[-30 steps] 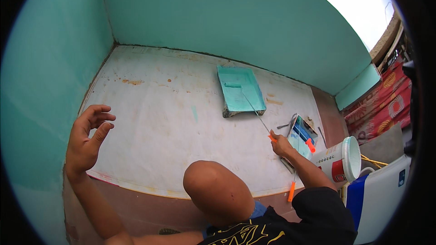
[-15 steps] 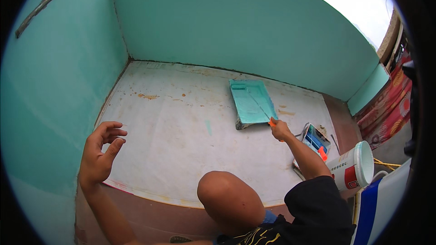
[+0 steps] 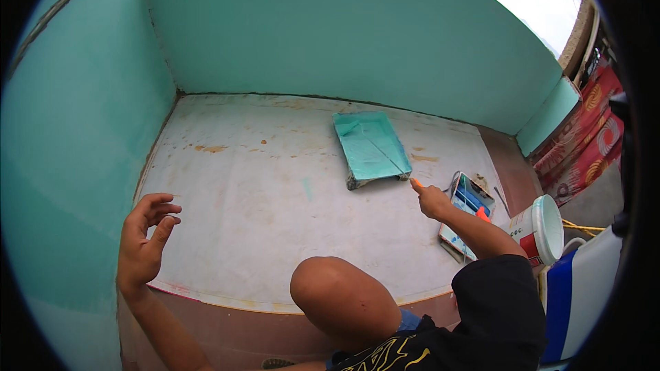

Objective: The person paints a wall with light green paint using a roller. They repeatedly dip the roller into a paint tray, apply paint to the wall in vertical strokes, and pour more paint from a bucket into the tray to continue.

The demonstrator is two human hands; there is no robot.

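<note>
My right hand (image 3: pixel 434 203) is closed around the orange handle of a paint roller (image 3: pixel 415 183). The roller's thin rod slants up and left over a paint tray (image 3: pixel 377 173) coated in turquoise paint. At the tray's far left end lies the roller head, covered in the same paint and hard to tell from it. My left hand (image 3: pixel 146 239) is raised near the left wall, its fingers curved and apart, with nothing in it.
Turquoise walls (image 3: pixel 344 34) rise behind and at left. A white sheet (image 3: pixel 254 233) with brown stains covers the floor. At right stand a second tray with a blue roller (image 3: pixel 471 198), a white bucket (image 3: pixel 548 230) and a red patterned cloth (image 3: pixel 584 137).
The whole view has shifted slightly. My right hand has drawn back a little from the tray, and the roller head now sits at more of a slant. The left hand stays raised and open.
</note>
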